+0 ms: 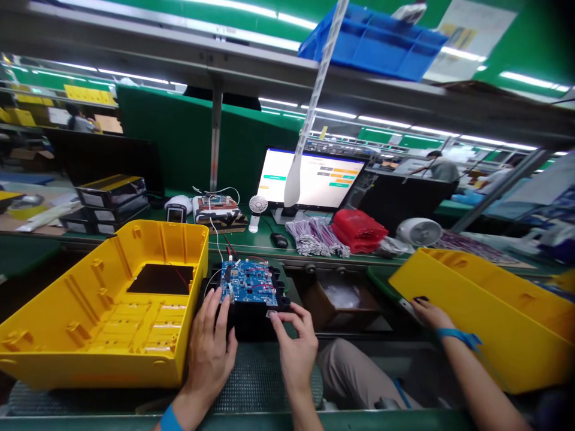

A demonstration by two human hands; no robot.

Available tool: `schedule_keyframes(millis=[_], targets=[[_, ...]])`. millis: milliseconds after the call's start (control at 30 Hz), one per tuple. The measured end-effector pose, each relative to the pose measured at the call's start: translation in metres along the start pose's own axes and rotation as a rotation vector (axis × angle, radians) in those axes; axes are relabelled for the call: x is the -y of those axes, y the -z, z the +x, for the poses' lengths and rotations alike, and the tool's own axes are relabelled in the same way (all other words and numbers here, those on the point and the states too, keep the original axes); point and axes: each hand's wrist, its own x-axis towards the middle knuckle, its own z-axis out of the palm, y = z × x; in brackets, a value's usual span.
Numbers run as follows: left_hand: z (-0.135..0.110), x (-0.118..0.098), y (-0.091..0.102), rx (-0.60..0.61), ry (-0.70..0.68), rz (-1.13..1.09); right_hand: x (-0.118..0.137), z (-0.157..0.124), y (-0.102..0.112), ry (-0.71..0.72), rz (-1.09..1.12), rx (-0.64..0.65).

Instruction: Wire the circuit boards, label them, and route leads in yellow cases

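Note:
A blue circuit board (249, 280) with wires and connectors sits on a black housing (251, 317) in front of me. My left hand (209, 338) lies along the housing's left side, fingers stretched out and close to the board's corner. At the front right corner, my right hand (297, 344) pinches a small clear piece (270, 313) between thumb and fingers; its exact kind is too small to make out. Left of my hands stands a large yellow plastic case (112, 374), with a dark flat panel (159, 279) inside it.
At the right, a co-worker's hand (426, 312) with a blue wristband is beside another yellow case (476, 317). A cardboard box (321, 308) stands between us. Behind are a lit monitor (314, 176), a small white fan (257, 209), bundled cables (314, 235) and red bags (358, 229).

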Motion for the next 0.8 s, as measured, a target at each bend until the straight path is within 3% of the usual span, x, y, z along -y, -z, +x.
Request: schedule_keyframes(millis=[200, 300, 367, 467, 567, 667, 733, 800], targets=[[-0.001, 0.001, -0.001, -0.009, -0.004, -0.005, -0.005, 0.015, 0.006, 0.126, -0.09, 0.042], [-0.001, 0.0, 0.0, 0.001, 0.002, 0.0, -0.001, 0.034, 0.022, 0.165, -0.143, 0.238], [-0.001, 0.0, 0.0, 0.008, 0.009, 0.006, 0.01, 0.048, 0.036, 0.174, -0.199, 0.367], [-0.001, -0.002, -0.001, -0.007, 0.028, -0.019, 0.042, 0.059, 0.047, 0.279, -0.23, 0.309], [-0.001, -0.002, -0.002, -0.078, 0.036, -0.105, 0.076, 0.053, 0.032, 0.467, -0.157, 0.29], [-0.001, 0.0, -0.004, -0.119, 0.021, -0.148, 0.096, 0.041, -0.003, 0.609, -0.235, 0.351], [-0.002, 0.002, -0.005, -0.118, 0.006, -0.133, 0.101, 0.037, -0.025, 0.651, -0.287, 0.39], [-0.003, 0.003, -0.006, -0.119, -0.002, -0.109, 0.106, 0.043, -0.036, 0.612, -0.194, 0.456]])
